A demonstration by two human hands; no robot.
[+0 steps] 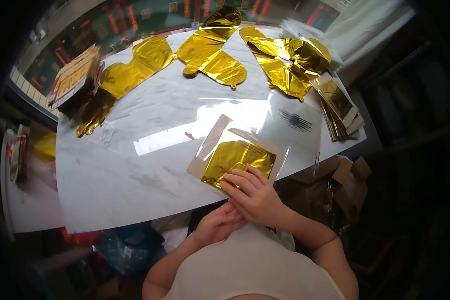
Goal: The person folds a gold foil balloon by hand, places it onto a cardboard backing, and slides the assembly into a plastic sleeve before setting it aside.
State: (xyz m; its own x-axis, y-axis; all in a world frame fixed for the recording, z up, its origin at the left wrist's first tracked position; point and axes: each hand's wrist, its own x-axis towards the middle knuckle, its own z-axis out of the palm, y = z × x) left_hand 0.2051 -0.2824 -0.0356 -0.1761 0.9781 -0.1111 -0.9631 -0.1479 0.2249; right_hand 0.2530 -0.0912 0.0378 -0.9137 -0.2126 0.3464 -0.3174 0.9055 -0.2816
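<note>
A folded gold foil balloon (225,157) lies in a clear plastic sleeve with a pale backing card (203,156), close to the near table edge. My right hand (255,197) rests on the lower part of the foil, its fingers laid out and slightly bent; its thumb is hidden. Just below the table edge, my left hand (216,224) is against the underside of my right hand. Its fingers are curled together, the tips hidden, and whatever they hold cannot be seen.
Unfolded gold foil balloons (210,50) lie across the far side of the marble-patterned table (120,185). A stack of printed packs (75,80) stands far left; packed foil packets (337,102) lie right. A clear sleeve (295,122) overhangs the right edge above a cardboard box (352,185).
</note>
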